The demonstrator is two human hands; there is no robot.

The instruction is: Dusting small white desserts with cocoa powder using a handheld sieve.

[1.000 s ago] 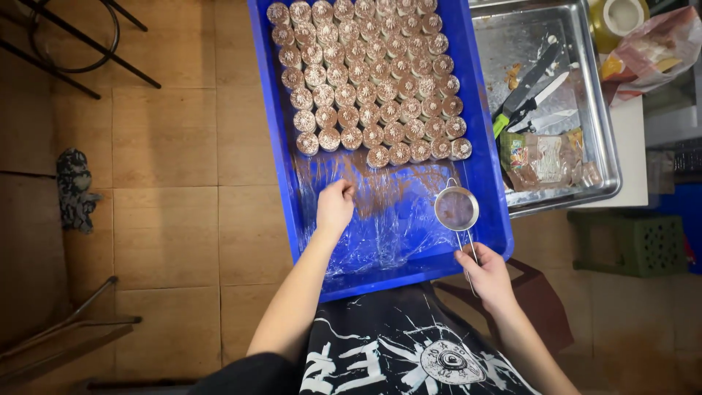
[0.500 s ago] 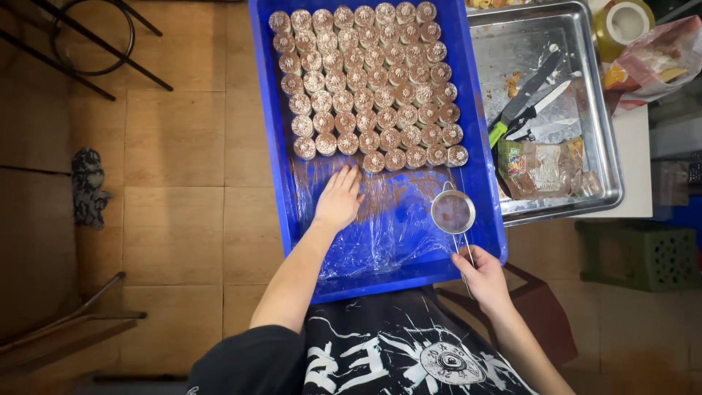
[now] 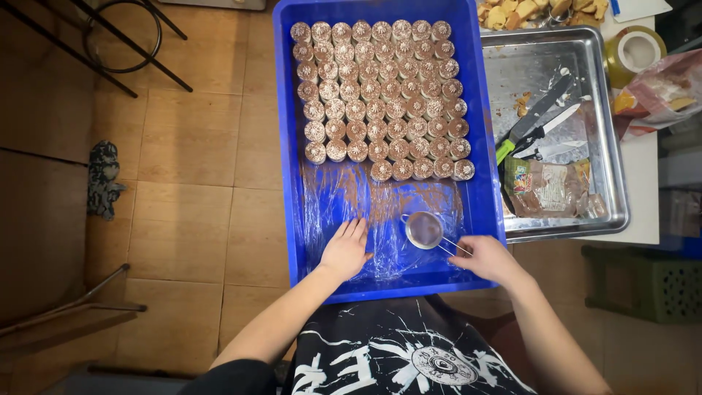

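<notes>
Small sieve sits pinched by its handle in your right hand, low over the blue tray; left hand flat, open on film. Dusting underway; keep level.

The handle of the small sieve disappears under the right hand, so the grip of the fingers on it cannot be seen. The left hand covers a part of the plastic film inside the blue crate. The top edge of the picture cuts off the far rim of the crate and the pieces of bread. The right edge cuts off the red bag. The print on the packet in the steel tray is too small to tell.
</notes>
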